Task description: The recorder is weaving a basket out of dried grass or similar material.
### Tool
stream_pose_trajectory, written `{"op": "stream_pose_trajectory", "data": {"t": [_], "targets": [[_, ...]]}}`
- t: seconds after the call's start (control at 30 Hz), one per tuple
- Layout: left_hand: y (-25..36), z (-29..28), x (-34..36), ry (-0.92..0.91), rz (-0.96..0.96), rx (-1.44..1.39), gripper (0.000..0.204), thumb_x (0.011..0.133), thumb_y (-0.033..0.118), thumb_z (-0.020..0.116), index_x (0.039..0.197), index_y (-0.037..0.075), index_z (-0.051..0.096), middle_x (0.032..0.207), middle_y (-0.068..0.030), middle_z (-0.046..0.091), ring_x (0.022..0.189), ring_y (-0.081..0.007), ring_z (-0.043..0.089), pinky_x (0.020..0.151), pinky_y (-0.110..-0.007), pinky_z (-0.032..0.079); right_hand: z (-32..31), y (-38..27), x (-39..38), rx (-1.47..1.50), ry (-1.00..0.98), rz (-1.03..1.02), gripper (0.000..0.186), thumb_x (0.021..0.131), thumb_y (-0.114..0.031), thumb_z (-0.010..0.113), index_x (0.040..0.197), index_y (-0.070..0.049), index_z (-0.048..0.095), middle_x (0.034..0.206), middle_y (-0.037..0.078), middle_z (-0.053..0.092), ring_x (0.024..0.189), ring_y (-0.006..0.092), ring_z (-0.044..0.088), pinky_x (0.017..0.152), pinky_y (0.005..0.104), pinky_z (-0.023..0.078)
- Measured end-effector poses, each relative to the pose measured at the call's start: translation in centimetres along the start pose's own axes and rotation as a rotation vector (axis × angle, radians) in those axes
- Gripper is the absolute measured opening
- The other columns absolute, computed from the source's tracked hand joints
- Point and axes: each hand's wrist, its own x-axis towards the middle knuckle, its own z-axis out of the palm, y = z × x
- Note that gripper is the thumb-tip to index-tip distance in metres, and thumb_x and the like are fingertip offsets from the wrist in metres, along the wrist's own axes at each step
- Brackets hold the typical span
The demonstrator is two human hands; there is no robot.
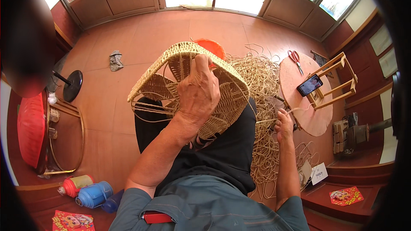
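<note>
A pale straw-coloured woven basket [229,107] with a braided rim rests tilted across my lap. My left hand [199,90] is closed on its far side, the knuckles up by the rim and the fingertips partly hidden. Several loose strands [155,108] stretch across the basket's left side. To the right, my right hand [284,127] is closed in a pinch on a strand of cord [298,109]. The strand's other end cannot be traced clearly. Beside my right leg lies a big tangled heap of the same cord [259,77].
A round board [314,122] on the right bears red-handled scissors [295,59], a phone [309,85] and a wooden frame [340,70]. An orange-red bowl [212,47] sits beyond the basket. Crumpled cloth [115,60] lies on the floor; bottles [94,194] stand lower left.
</note>
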Motion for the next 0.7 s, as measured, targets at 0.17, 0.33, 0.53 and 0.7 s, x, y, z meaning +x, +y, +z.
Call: {"op": "stream_pose_trajectory", "data": {"t": [0.17, 0.33, 0.53, 0.7], "targets": [[0.1, -0.5, -0.3, 0.017, 0.02, -0.033, 0.022, 0.104, 0.002, 0.066, 0.12, 0.005, 0.051, 0.105, -0.0171, 0.067, 0.086, -0.0403, 0.075, 0.069, -0.048, 0.061, 4.5, -2.1, -1.8, -0.49, -0.076, -0.253, 0.072, 0.098, -0.019, 0.081, 0.161, -0.001, 0.051, 0.128, 0.01, 0.066, 0.08, 0.0118, 0.065, 0.065, 0.0285, 0.056], [0.0, -1.0, -1.6, 0.072, -0.137, -0.334, 0.012, 0.109, 0.005, 0.07, 0.111, 0.005, 0.059, 0.095, -0.0065, 0.067, 0.071, -0.0191, 0.066, 0.062, -0.035, 0.055, 9.7, -4.1, -6.3, -0.868, 0.044, -0.799, 0.072, 0.099, -0.016, 0.079, 0.165, -0.002, 0.052, 0.135, 0.018, 0.068, 0.088, 0.0175, 0.069, 0.078, 0.034, 0.061], [-2.1, -4.0, -3.1, -0.185, -0.499, -1.108, 0.012, 0.115, 0.008, 0.065, 0.121, 0.007, 0.055, 0.092, 0.0017, 0.06, 0.068, -0.0041, 0.049, 0.06, -0.022, 0.044, 17.9, -6.3, -13.5, -0.655, -0.145, -1.105, 0.037, 0.098, 0.001, 0.077, 0.135, -0.005, 0.077, 0.113, 0.008, 0.075, 0.085, 0.0142, 0.069, 0.076, 0.0314, 0.059], [-3.3, -5.9, -3.1, -0.142, -0.32, -0.68, 0.012, 0.114, 0.006, 0.063, 0.125, 0.004, 0.058, 0.092, -0.0023, 0.064, 0.078, -0.009, 0.059, 0.072, -0.027, 0.051, 23.3, -5.3, -16.1, -0.532, -0.333, -1.31, 0.031, 0.094, 0.006, 0.079, 0.123, -0.005, 0.08, 0.109, 0.012, 0.078, 0.092, 0.0274, 0.077, 0.083, 0.0368, 0.063]]}}
